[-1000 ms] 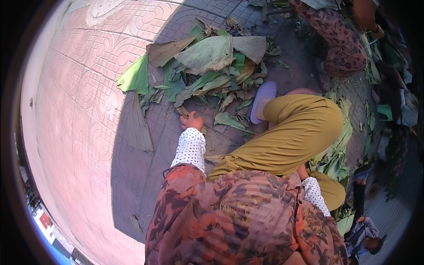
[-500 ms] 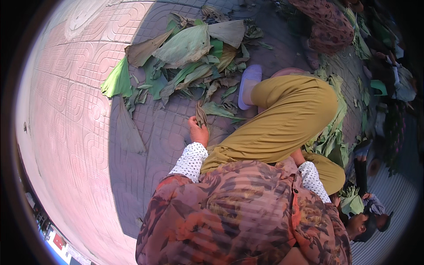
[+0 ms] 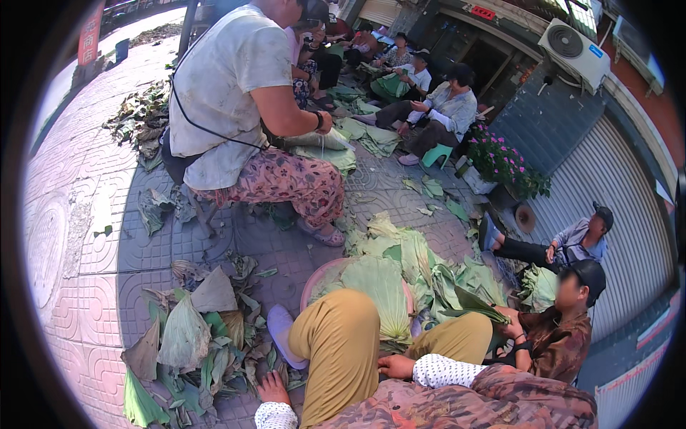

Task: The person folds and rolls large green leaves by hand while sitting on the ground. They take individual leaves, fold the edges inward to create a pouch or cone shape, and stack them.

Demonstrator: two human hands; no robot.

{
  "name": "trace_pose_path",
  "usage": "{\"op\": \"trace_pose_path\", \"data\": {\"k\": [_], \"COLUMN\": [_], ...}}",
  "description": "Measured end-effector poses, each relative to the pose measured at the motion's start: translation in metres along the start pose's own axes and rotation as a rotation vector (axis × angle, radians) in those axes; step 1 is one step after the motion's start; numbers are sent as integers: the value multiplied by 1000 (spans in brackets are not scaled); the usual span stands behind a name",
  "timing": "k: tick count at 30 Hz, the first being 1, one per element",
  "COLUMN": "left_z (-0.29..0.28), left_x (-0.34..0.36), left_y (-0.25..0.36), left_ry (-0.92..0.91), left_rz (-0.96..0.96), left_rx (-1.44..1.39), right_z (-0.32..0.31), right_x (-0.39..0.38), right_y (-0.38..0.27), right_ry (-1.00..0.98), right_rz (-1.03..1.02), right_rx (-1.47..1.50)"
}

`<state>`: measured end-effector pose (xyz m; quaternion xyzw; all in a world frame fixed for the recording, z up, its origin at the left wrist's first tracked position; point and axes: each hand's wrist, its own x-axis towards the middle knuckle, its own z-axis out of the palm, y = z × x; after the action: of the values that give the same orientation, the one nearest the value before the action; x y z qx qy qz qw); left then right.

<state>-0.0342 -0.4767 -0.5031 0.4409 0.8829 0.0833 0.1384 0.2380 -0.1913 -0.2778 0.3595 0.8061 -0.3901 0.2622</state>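
Note:
I sit on the patterned pavement in mustard-yellow trousers (image 3: 336, 343) and a lilac shoe (image 3: 280, 332). My left hand (image 3: 271, 390), with a white lace cuff, lies with fingers spread on the paving at the near edge of a pile of large green and dried leaves (image 3: 189, 336). It holds nothing. My right hand (image 3: 396, 367) rests on my thigh between my knees, fingers loose and empty. Just beyond my knees a pink basin (image 3: 314, 275) carries a big round green leaf (image 3: 379, 286).
A person in a white shirt and floral trousers (image 3: 236, 93) sits ahead, handling leaves. On the right a person in a brown top (image 3: 557, 336) holds a leaf bundle. More people sit behind, among leaf heaps (image 3: 443, 275). A flower pot (image 3: 500, 164) and a shutter wall are at right.
The view has swung up from the pavement to the people ahead. My left hand has drawn back from the leaf pile toward my body; my right hand has come into view on my thigh.

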Motion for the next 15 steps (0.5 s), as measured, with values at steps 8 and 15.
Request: {"op": "trace_pose_path", "data": {"k": [8,15], "left_z": [-3,-16], "left_x": [15,-16], "left_y": [-9,9], "left_ry": [-155,-187], "left_rz": [-254,-324], "left_rx": [-9,-372], "right_z": [2,-15], "right_x": [12,-8], "right_y": [3,2], "right_ry": [-109,-56], "right_rz": [110,-30], "right_rx": [5,-42]}}
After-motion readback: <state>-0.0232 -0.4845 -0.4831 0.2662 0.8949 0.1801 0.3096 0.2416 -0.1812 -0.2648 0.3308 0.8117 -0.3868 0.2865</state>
